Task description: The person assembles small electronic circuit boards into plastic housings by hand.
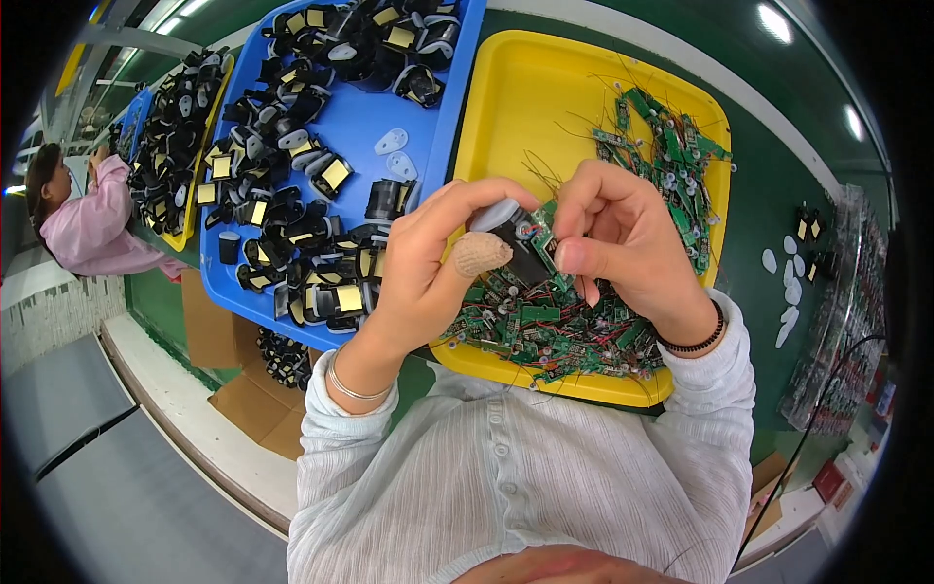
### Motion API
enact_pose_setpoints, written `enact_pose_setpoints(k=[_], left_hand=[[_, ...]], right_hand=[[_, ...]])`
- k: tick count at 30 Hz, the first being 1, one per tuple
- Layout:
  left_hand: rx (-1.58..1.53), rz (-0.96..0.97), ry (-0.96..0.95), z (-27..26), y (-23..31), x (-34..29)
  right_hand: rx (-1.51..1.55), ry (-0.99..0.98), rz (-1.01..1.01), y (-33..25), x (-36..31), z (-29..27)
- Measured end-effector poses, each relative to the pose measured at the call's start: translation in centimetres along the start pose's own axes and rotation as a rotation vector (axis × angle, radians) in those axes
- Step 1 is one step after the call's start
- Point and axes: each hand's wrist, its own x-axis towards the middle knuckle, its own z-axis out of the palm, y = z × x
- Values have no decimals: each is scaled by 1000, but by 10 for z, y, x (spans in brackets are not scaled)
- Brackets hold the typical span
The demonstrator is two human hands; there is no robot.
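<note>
Over the yellow tray (pixel 508 92), my left hand (pixel 413 258) is closed around a black plastic housing (pixel 522 261) with a grey cap at its upper end. A tan covering wraps the left thumb. My right hand (pixel 632 238) pinches the edge of a small green circuit board (pixel 545 229) with thumb and fingers, against the housing's right side. Colored wires show between board and housing; how far the board sits inside is hidden. Under my hands lies a heap of green circuit boards (pixel 545 326) with thin wires. More boards (pixel 671 161) fill the tray's right side.
Left of the yellow tray, a blue tray (pixel 365 122) holds many black housings (pixel 282 195) and some loose grey caps (pixel 397 154). Grey oval pieces (pixel 792 282) lie on the green table at right, beside clear plastic packaging (pixel 837 321). A person in pink (pixel 97 219) works at far left. An open cardboard box (pixel 248 409) stands below.
</note>
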Motion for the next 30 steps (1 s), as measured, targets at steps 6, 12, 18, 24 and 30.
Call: enact_pose_setpoints(k=[6,12,18,24,30], left_hand=[[22,-27,-20,-1,-1,0],[140,42,-50,-3,-3,3],[285,95,-97,-4,-2,5],[397,141,-130,-5,-1,7],[428,208,-112,-6,1,7]], right_hand=[[-126,-14,32,-3,1,-2],[-219,-24,93,-3,2,-7],[-227,-22,145,-3,2,-10],[-281,11,162,-5,1,-9],[-315,-18,169,-3,2,-9]])
